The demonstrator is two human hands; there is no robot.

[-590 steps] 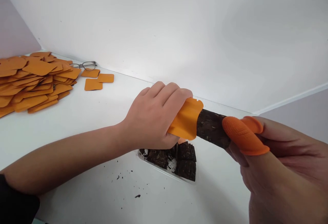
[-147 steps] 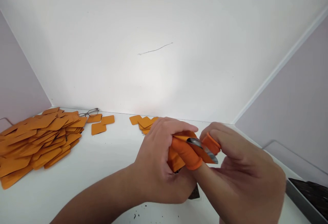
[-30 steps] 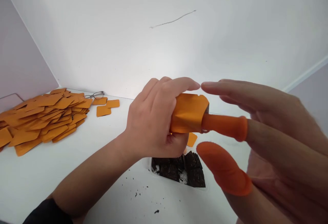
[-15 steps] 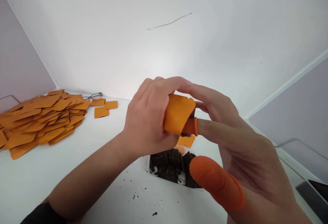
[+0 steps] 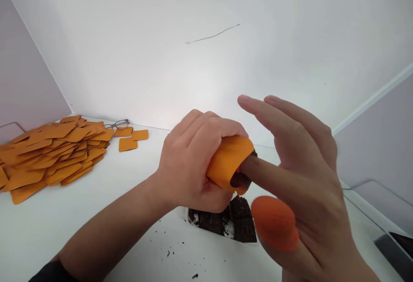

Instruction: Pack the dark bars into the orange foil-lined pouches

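My left hand (image 5: 193, 157) is closed around an orange pouch (image 5: 229, 159), raised above the table, its mouth facing right. The inside of the mouth looks dark. My right hand (image 5: 303, 178) has its index finger poked into that mouth, so the fingertip is hidden. The other right fingers are stretched out and apart from the pouch. An orange finger cot (image 5: 274, 223) covers my right thumb. Below the hands sits a clear plastic tray (image 5: 209, 231) with stacks of dark brown flat pieces (image 5: 243, 224), partly hidden by my left hand.
A large heap of flat orange pouches (image 5: 58, 150) lies at the left, with several loose ones (image 5: 128, 144) beside it. Eyeglasses (image 5: 121, 124) rest near the wall (image 5: 206, 66). Dark crumbs (image 5: 195, 276) dot the white table (image 5: 135, 217). A dark object (image 5: 395, 247) is at the right edge.
Both hands have come down slightly with the pouch. My right hand's other fingers have lifted away from my left hand, and the pouch's mouth gapes wider around the index finger.
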